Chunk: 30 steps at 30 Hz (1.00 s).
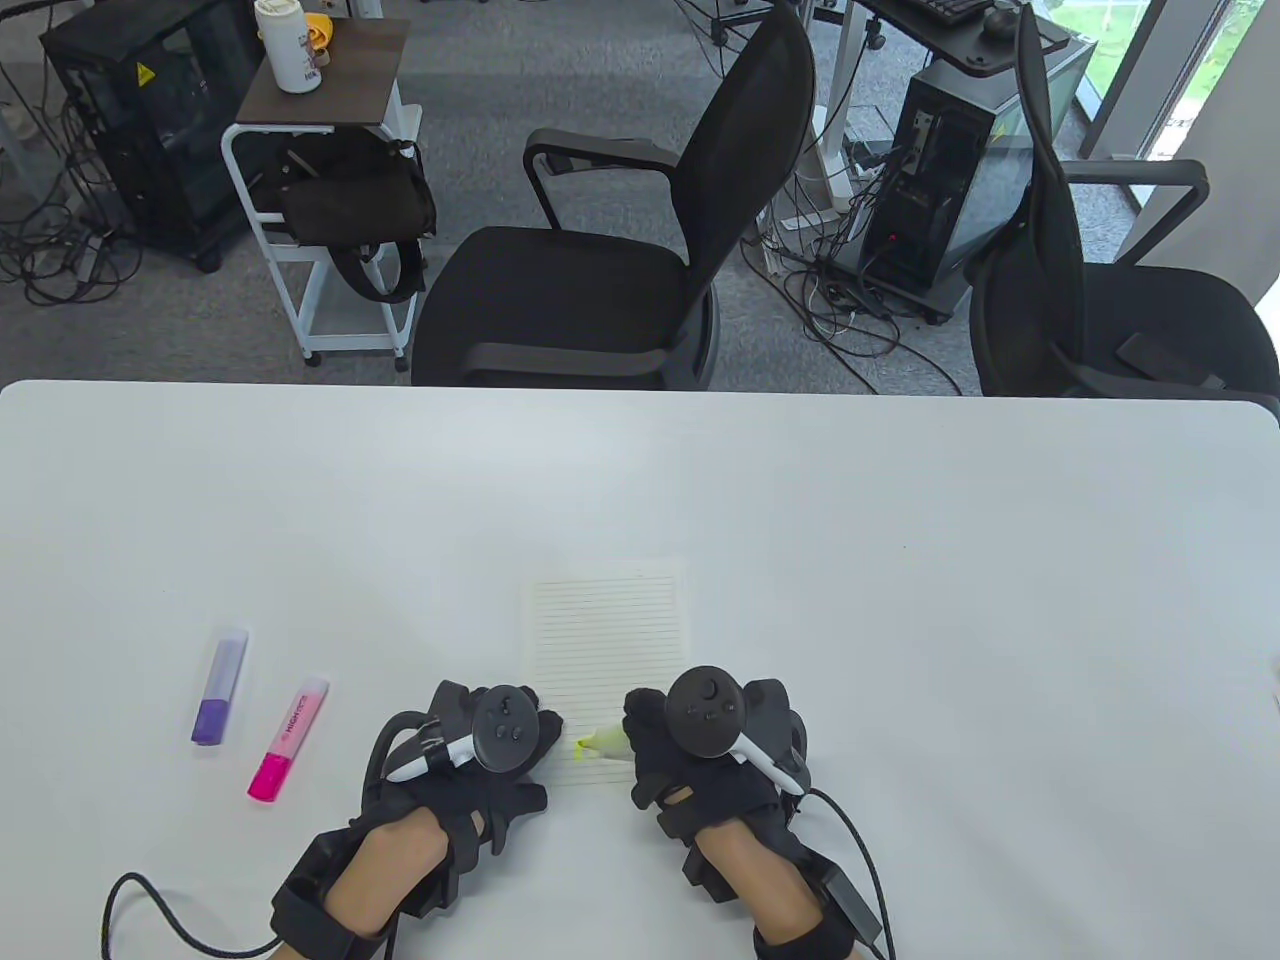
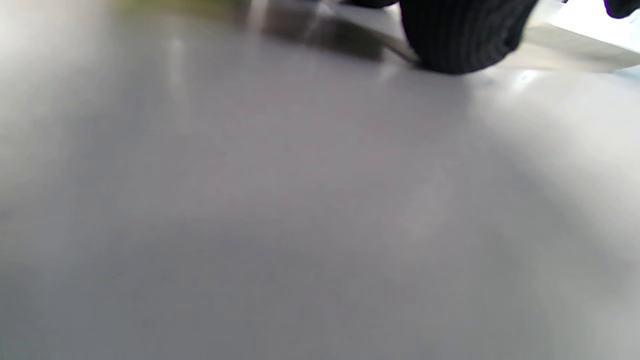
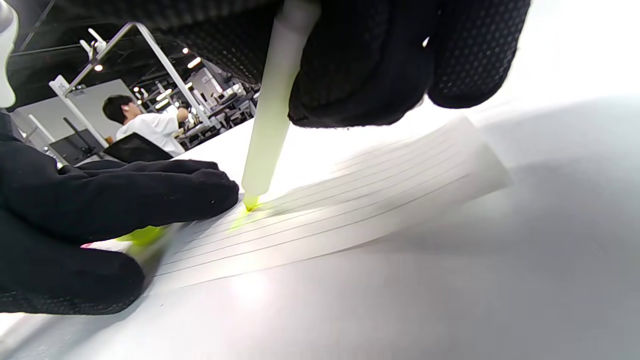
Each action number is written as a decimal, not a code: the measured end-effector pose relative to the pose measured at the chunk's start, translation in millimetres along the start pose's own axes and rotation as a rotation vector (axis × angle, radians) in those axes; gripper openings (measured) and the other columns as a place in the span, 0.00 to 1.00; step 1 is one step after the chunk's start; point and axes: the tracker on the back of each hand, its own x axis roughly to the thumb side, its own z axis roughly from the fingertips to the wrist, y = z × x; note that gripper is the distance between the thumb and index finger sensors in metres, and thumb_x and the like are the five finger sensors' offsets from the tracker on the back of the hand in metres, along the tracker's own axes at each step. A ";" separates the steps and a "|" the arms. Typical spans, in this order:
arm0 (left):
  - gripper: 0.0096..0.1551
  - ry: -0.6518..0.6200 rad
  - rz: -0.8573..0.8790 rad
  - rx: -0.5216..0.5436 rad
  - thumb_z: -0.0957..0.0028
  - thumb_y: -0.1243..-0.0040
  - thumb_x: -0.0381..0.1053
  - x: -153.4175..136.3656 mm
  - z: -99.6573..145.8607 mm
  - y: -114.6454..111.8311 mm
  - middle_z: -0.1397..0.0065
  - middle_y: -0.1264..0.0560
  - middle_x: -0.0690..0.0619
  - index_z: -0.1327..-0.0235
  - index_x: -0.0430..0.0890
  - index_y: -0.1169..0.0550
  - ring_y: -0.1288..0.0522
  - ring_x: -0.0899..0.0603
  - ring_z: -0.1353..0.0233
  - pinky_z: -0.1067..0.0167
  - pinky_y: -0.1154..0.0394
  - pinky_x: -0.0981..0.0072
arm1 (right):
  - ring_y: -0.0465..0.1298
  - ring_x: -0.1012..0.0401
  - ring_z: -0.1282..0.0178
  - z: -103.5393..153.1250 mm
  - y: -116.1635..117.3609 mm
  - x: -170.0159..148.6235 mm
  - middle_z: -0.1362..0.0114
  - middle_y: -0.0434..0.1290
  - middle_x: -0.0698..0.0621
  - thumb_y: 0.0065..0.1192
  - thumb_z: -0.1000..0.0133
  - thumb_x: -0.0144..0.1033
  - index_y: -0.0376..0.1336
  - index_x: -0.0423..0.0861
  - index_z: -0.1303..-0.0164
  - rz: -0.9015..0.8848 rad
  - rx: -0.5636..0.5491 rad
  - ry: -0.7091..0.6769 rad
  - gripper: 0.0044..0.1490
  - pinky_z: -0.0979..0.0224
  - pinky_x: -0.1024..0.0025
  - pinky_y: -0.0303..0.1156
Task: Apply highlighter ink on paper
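On the counter (image 1: pixel 900 520) in the table view, the right hand (image 1: pixel 700 750) pinches a yellow highlighter (image 1: pixel 603 743) at the lined paper's (image 1: pixel 610 630) near corner; the left hand (image 1: pixel 480 750) lies flat beside it. In the left wrist view, only a blurred fingertip (image 2: pixel 462 37) shows. In the right wrist view, the highlighter's tip touches the paper; if the left hand's fingers lift, the sheet may slide and smear the ink.

Looks like an office: mesh chairs (image 1: pixel 640 240), PC towers (image 1: pixel 935 190) with cables (image 1: pixel 850 320) all over the carpet, plus a white table (image 1: pixel 900 560).
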 end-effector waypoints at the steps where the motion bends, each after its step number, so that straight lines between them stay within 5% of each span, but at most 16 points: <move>1: 0.45 0.000 0.000 0.000 0.52 0.42 0.64 0.0 -0.1 0.0 0.16 0.59 0.58 0.22 0.60 0.46 0.56 0.34 0.18 0.28 0.60 0.29 | 0.80 0.53 0.60 -0.1 -0.7 0.2 0.43 0.79 0.43 0.61 0.33 0.41 0.67 0.46 0.30 -0.001 0.017 0.002 0.23 0.34 0.45 0.73; 7: 0.46 -0.001 0.000 0.000 0.52 0.42 0.64 0.1 -0.1 0.1 0.16 0.59 0.57 0.22 0.60 0.46 0.56 0.34 0.18 0.28 0.60 0.29 | 0.80 0.53 0.59 -0.2 -0.5 0.3 0.43 0.79 0.43 0.61 0.33 0.42 0.67 0.47 0.30 0.029 -0.044 0.001 0.23 0.34 0.45 0.73; 11: 0.46 -0.001 0.001 0.000 0.52 0.42 0.64 0.1 -0.1 0.1 0.16 0.59 0.58 0.22 0.60 0.46 0.56 0.34 0.18 0.28 0.60 0.29 | 0.80 0.53 0.61 1.1 -3.8 0.4 0.44 0.80 0.43 0.62 0.34 0.41 0.68 0.46 0.31 -0.001 0.045 0.007 0.23 0.35 0.45 0.73; 16: 0.45 -0.001 0.002 -0.001 0.52 0.42 0.64 0.1 -0.1 0.0 0.16 0.59 0.58 0.22 0.60 0.46 0.56 0.34 0.18 0.28 0.60 0.29 | 0.80 0.53 0.60 0.4 -1.8 -0.1 0.43 0.79 0.43 0.61 0.33 0.42 0.67 0.47 0.30 0.026 -0.037 0.004 0.23 0.34 0.45 0.73; 21: 0.46 -0.001 0.001 -0.002 0.52 0.42 0.64 0.3 -0.2 0.1 0.16 0.56 0.56 0.22 0.60 0.47 0.56 0.34 0.18 0.28 0.60 0.29 | 0.80 0.53 0.61 2.0 -5.4 1.8 0.45 0.80 0.43 0.62 0.34 0.41 0.68 0.46 0.31 0.017 0.038 0.007 0.23 0.35 0.45 0.74; 26: 0.46 -0.001 0.002 -0.001 0.52 0.42 0.64 0.2 -0.2 0.0 0.16 0.56 0.56 0.22 0.60 0.47 0.56 0.34 0.18 0.28 0.60 0.29 | 0.80 0.53 0.59 1.0 -2.7 0.3 0.43 0.79 0.43 0.60 0.33 0.42 0.67 0.47 0.30 0.041 -0.042 0.009 0.23 0.34 0.45 0.73; 30: 0.46 -0.001 0.002 -0.002 0.52 0.42 0.64 0.2 -0.2 0.1 0.16 0.56 0.56 0.22 0.60 0.47 0.56 0.34 0.18 0.28 0.60 0.29 | 0.80 0.53 0.61 1.8 -5.5 1.3 0.44 0.79 0.43 0.61 0.33 0.42 0.68 0.46 0.31 0.029 0.033 0.017 0.23 0.35 0.45 0.73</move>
